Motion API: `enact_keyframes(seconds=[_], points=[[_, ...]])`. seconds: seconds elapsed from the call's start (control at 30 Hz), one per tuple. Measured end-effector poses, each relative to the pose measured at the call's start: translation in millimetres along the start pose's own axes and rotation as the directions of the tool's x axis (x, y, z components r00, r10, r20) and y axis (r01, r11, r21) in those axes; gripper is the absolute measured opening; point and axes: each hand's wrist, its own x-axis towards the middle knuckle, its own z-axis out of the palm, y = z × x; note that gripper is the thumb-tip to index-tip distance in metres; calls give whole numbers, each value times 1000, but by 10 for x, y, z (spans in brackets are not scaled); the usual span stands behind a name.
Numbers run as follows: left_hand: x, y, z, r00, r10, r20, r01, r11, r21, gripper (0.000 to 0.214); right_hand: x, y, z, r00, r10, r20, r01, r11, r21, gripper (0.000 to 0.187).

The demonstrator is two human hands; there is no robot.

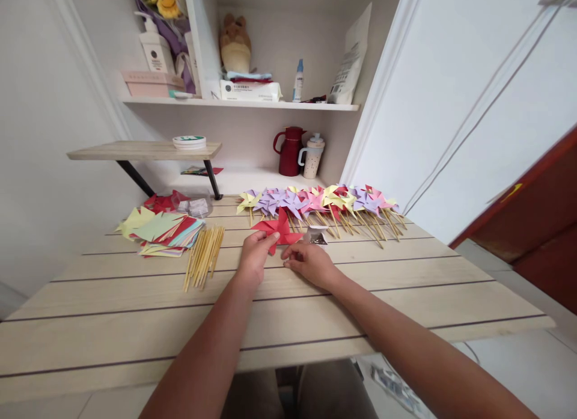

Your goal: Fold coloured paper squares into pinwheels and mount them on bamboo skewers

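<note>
A red paper pinwheel (282, 225) is pinched at its lower left by my left hand (253, 256), thumb on top. My right hand (312, 264) rests on the table just right of the pinwheel's lower edge, thumb and fingers drawn together; anything between them is too small to make out. Behind that hand stands a small open box (317, 234) with tiny dark bits inside. Finished-looking pinwheels (279, 201) on sticks, in purple, yellow, pink and red, lie in a row along the back. Thin wooden sticks (205, 256) lie in a bundle left of my left hand.
Stacked coloured paper (166, 229) lies at the left, beside a clear plastic container (198, 206) and red paper pieces (164, 202). A small raised shelf (144, 149) stands over the back left. A red jug (291, 151) and a cup (312, 157) stand behind the pinwheels.
</note>
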Motion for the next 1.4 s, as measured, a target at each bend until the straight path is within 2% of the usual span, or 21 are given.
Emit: enact_keyframes(seconds=[0.23, 0.67, 1.4], points=[[7, -11, -6, 1000, -6, -3, 6, 1000, -4, 34, 15, 109, 20, 999, -42, -5, 43, 991, 129, 19], [13, -24, -12, 1000, 4, 6, -4, 1000, 10, 30, 16, 51, 36, 1000, 10, -22, -10, 1000, 22, 12], [-13, 22, 9, 1000, -7, -5, 7, 1000, -4, 32, 19, 80, 62, 999, 4, -36, -2, 997, 74, 10]])
